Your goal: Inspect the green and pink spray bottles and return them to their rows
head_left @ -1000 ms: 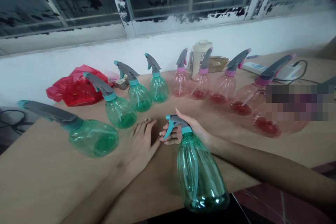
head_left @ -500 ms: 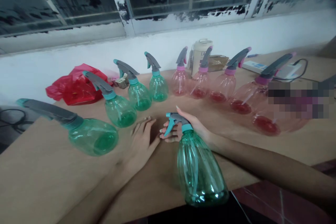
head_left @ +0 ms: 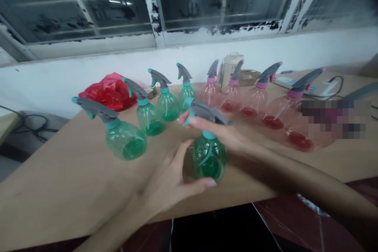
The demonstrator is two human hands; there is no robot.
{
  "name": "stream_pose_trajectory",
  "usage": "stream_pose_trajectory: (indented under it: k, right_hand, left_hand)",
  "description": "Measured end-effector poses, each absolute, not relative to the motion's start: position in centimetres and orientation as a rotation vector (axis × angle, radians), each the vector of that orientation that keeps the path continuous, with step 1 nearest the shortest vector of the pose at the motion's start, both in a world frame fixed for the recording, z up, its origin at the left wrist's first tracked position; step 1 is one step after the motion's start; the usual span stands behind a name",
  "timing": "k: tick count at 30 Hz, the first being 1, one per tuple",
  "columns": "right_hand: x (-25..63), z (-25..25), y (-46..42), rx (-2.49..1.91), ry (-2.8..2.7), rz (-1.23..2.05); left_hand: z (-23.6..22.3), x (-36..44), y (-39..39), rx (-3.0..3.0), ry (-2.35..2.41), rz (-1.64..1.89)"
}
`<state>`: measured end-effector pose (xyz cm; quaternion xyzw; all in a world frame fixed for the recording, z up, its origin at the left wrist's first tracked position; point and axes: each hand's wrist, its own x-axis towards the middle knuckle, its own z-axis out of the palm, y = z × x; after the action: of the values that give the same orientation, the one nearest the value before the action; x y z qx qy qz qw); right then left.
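A green spray bottle (head_left: 208, 158) with a grey and teal trigger head is up over the wooden table (head_left: 59, 189). My right hand (head_left: 220, 132) grips it at the neck, just under the trigger head. My left hand (head_left: 173, 179) cups the bottle's round body from the left and below, thumb along its base. Behind stand three green spray bottles (head_left: 125, 139), (head_left: 149, 117), (head_left: 168, 104) and a further one (head_left: 186, 92) in a curved row.
Several pink spray bottles (head_left: 254, 100) continue the row to the right. A red plastic bag (head_left: 108, 94) lies at the back left, a cream container (head_left: 232, 67) and a power strip with cable (head_left: 321, 86) at the back. A blurred patch covers the right.
The green bottle, lying tilted toward me before, has been raised and turned upright. My left hand came off the table and onto the bottle's body. The view shifted left.
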<state>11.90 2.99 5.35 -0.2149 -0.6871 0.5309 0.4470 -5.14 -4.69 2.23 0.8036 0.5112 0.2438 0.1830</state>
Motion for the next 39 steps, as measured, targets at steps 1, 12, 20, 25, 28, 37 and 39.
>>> stream_pose_trajectory:
  k: [1, 12, 20, 25, 28, 37, 39]
  right_hand:
    - [11.2, 5.6, 2.2, -0.534, -1.780, 1.267]
    - [1.5, 6.0, -2.2, -0.312, -2.119, 1.155]
    - [0.3, 3.9, -1.6, -0.342, -2.045, 0.696]
    - [-1.2, 2.4, 1.1, -0.644, -1.857, 0.578]
    - [-2.7, 2.0, 2.4, -0.704, -1.887, 0.586]
    - [-5.6, 2.4, 2.6, -0.733, -2.029, 0.572]
    - [-5.5, 2.7, 2.6, -0.761, -2.074, 0.554]
  left_hand:
    - [2.1, -5.3, -5.5, 2.310, 1.503, 0.696]
    - [-0.3, -12.5, -13.1, 2.073, 1.918, 1.027]
    - [0.5, -17.8, -14.9, 1.670, 1.917, 1.288]
    - [-0.5, -19.6, -13.2, 1.519, 1.812, 1.471]
    - [-1.1, -19.9, -12.4, 1.456, 1.760, 1.516]
    - [-1.3, -19.9, -12.2, 1.439, 1.711, 1.500]
    - [-1.2, -20.1, -12.4, 1.447, 1.712, 1.478]
